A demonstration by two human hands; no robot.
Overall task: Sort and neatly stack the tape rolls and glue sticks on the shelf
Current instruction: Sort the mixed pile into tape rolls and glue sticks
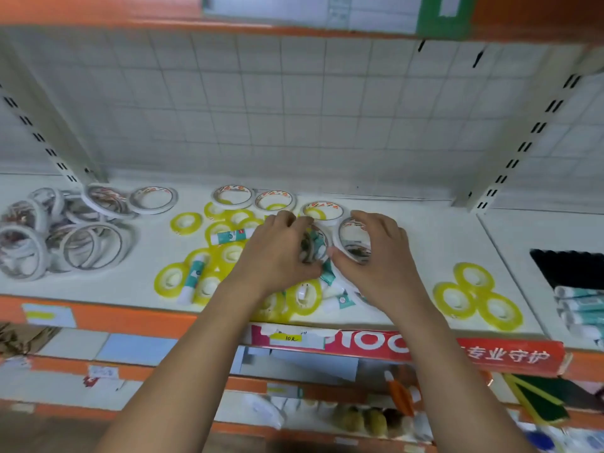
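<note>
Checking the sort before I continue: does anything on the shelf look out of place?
Yes. Two glue sticks lie slanted among the yellow tape rolls mid-shelf, and the white rolls at left form a loose heap.

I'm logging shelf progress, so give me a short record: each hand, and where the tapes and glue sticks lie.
left hand: grips a white tape roll, mid-shelf
right hand: holds a second white tape roll beside it
white tape pile: left end of shelf
yellow tape rolls: scattered mid-shelf; separate yellow group at right
glue sticks: loose among the middle yellow rolls
</note>
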